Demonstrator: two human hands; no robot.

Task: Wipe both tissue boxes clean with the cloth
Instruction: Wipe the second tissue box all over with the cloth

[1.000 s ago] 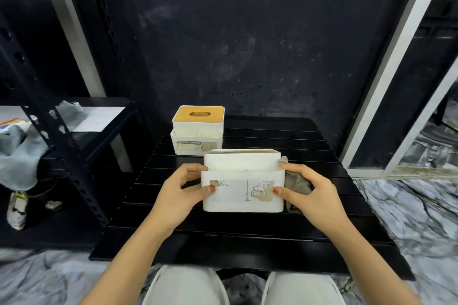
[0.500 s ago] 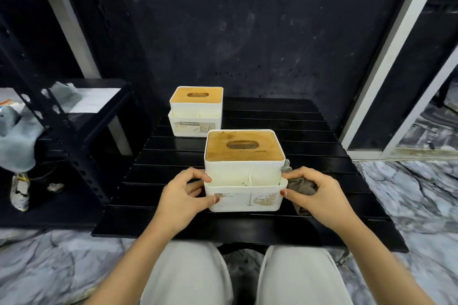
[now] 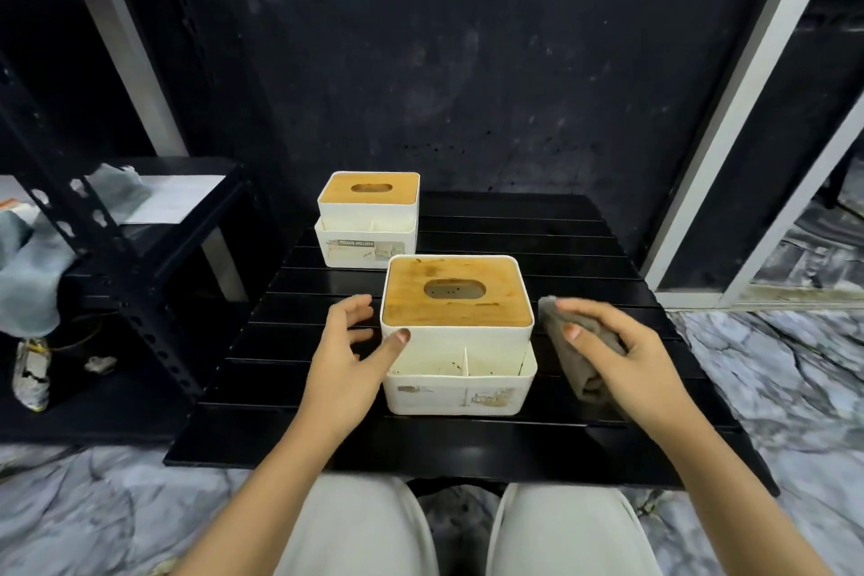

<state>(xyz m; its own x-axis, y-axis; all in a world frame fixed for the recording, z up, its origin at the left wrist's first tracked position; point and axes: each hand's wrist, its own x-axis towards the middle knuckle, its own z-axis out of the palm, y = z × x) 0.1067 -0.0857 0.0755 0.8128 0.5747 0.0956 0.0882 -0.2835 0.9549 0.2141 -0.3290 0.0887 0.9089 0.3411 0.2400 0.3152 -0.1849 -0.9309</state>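
Hands off near tissue box [image 3: 457,332] now, box flat on table [image 3: 608,257], wooden lid up. Left hand [image 3: 348,355] loosened, thumb at box corner. Right hand [image 3: 622,353] moved to 3 o'clock, holding cloth [image 3: 577,353]. Far tissue box [image 3: 367,220] unmoved at 11 o'clock.

Storage corner: black metal shelving [image 3: 117,257], marble floor [image 3: 771,365].

Two upright white wood-lidded tissue boxes [image 3: 458,337] [image 3: 368,220]; grey cloth [image 3: 577,351] beside nearer
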